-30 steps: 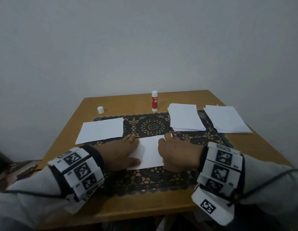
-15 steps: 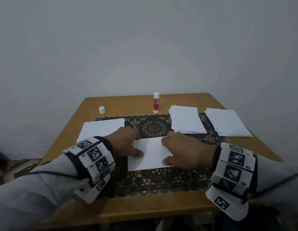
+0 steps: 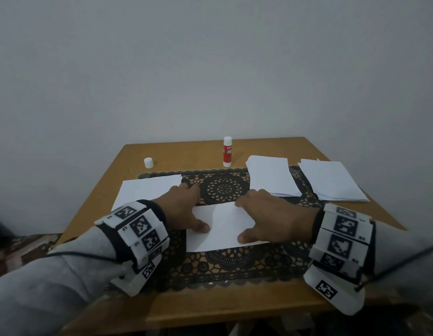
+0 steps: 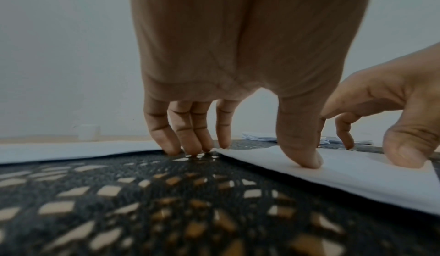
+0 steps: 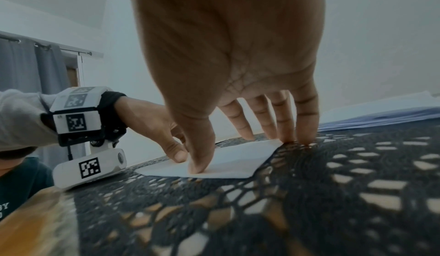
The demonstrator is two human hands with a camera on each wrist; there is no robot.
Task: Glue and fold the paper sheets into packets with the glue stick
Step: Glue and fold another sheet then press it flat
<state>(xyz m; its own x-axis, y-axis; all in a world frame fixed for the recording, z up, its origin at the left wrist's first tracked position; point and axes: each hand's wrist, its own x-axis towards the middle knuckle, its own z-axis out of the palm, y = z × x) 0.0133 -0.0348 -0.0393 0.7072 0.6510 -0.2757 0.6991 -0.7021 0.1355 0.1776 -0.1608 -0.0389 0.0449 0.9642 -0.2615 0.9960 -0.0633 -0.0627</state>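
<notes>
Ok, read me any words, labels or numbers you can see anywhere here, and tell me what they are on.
"GLUE STICK": on the red label of the glue stick; the brand line above it is too small to read.
"BY": partial white letters on the dark shirt; the rest is cut off.
Wrist bands: only square code patterns.

A brown wooden table [image 3: 235, 309] fills the lower half of the head view. A black lace mat [image 3: 225, 265] with round flower shapes lies flat on the middle of it, and the wood shows through its holes. A plain pale wall [image 3: 210, 69] fills the top. At the far left, low down, is a patterned rug [image 3: 21, 251]. In the right wrist view, grey curtains [image 5: 31, 68] hang from a rod at the left.
</notes>
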